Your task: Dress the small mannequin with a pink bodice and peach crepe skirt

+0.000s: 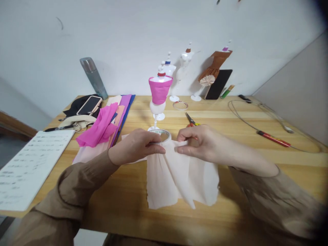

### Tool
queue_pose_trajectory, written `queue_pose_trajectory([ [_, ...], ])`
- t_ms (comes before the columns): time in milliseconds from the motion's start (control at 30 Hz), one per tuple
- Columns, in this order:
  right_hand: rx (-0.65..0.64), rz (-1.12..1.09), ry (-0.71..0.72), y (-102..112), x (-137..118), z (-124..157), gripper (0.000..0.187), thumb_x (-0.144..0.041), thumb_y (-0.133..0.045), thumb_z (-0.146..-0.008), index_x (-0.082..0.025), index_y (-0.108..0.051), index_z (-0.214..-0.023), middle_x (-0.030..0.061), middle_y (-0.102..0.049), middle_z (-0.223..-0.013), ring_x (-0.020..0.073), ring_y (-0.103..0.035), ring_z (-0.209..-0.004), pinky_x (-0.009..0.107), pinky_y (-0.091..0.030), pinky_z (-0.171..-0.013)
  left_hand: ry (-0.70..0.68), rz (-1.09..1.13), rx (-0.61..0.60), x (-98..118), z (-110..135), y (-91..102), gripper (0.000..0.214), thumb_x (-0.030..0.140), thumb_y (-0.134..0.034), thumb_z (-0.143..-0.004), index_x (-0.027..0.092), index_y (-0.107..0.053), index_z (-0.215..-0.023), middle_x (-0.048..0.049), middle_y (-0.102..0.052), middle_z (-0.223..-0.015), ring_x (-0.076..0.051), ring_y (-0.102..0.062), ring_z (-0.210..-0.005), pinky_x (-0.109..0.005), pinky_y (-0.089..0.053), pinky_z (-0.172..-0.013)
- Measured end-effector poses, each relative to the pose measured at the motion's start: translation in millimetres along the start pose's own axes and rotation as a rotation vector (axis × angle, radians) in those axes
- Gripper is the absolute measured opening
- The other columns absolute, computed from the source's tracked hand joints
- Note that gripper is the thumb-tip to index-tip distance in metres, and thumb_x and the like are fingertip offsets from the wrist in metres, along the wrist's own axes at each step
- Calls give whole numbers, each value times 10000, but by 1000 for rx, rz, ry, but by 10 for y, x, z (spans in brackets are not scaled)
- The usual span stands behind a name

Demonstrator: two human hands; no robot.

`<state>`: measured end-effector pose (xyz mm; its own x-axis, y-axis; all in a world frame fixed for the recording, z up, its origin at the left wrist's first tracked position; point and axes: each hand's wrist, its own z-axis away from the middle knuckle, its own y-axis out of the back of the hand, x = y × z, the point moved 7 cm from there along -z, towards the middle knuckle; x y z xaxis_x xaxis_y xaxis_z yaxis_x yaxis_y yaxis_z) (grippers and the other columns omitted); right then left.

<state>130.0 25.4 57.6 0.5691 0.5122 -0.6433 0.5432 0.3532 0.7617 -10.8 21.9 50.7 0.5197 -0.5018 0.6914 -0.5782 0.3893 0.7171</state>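
My left hand (140, 145) pinches the rim of a round ring with print on its inside, like a tape roll (167, 134), together with the pleated top of a pale pink sheet of crepe paper (169, 186). To the right, my right hand (200, 143) pinches the upper edge of the same paper between thumb and fingers. The sheet hangs in loose folds over the wooden table. Behind the hands stands a small white dress form (156, 108) wrapped in a pink paper bodice (160, 89). Scissors (191, 119) lie just beyond my right hand, handles partly hidden.
At left are crepe paper pieces (98, 126), a phone (89, 105), a written sheet (33, 164) and a bottle (94, 78). More dress forms (183, 73), a dark tablet (219, 85) and a clear ring (180, 105) stand or lie behind. A red tool (273, 138) with a cable lies right.
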Motion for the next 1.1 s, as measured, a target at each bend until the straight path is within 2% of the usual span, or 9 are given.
queue_pose_trajectory([
  [167, 7, -142, 42, -40, -75, 35, 128, -297, -593, -806, -182, -606, -750, -3, -603, -685, 124, -531, -636, 240, -404, -589, -21, -42, 15, 64, 8, -2, 281, 357, -625, -813, 164, -538, -629, 25, -445, -556, -106, -373, -538, -239, -214, -551],
  [267, 38, -171, 3, -65, -61, 27, 173, -322, -593, -822, -179, -595, -725, -4, -577, -663, 121, -509, -620, 238, -383, -560, -45, -70, 25, 80, 14, 1, 330, 367, -629, -815, 167, -495, -588, 27, -419, -541, -106, -366, -526, -248, -201, -548],
  [367, 72, -201, 27, -102, -91, 30, 191, -306, -582, -837, -175, -583, -696, -13, -550, -633, 109, -481, -596, 234, -370, -546, -76, -101, 31, 99, 24, -4, 364, 371, -623, -824, 168, -460, -569, 32, -386, -535, -105, -357, -521, -250, -201, -545],
  [567, 69, -306, 132, -152, -214, 86, 114, -261, -579, -851, -181, -650, -810, 2, -658, -734, 116, -565, -666, 231, -422, -598, -154, -169, 25, 151, 53, -37, 312, 394, -569, -868, 159, -535, -665, 15, -471, -595, -113, -432, -580, -230, -256, -556],
  [667, 67, -334, 150, -149, -237, 85, 94, -246, -591, -844, -179, -656, -834, 9, -678, -768, 119, -587, -695, 232, -436, -624, -199, -205, 32, 172, 70, -46, 365, 461, -508, -891, 158, -540, -690, 20, -476, -603, -114, -447, -597, -221, -284, -563],
  [867, 134, -228, 53, -124, -145, 65, 166, -282, -592, -826, -173, -592, -701, 0, -596, -648, 110, -509, -579, 238, -382, -524, -243, -274, 70, 192, 87, -35, 466, 541, -412, -908, 157, -498, -658, 20, -464, -582, -108, -443, -580, -220, -298, -548],
  [1100, 170, -108, -3, -114, -114, 86, 178, -293, -581, -814, -182, -558, -676, -13, -542, -598, 104, -461, -532, 239, -329, -476, -264, -297, 73, 203, 102, -47, 466, 544, -396, -912, 158, -495, -670, 14, -479, -585, -114, -448, -585, -225, -309, -560],
])
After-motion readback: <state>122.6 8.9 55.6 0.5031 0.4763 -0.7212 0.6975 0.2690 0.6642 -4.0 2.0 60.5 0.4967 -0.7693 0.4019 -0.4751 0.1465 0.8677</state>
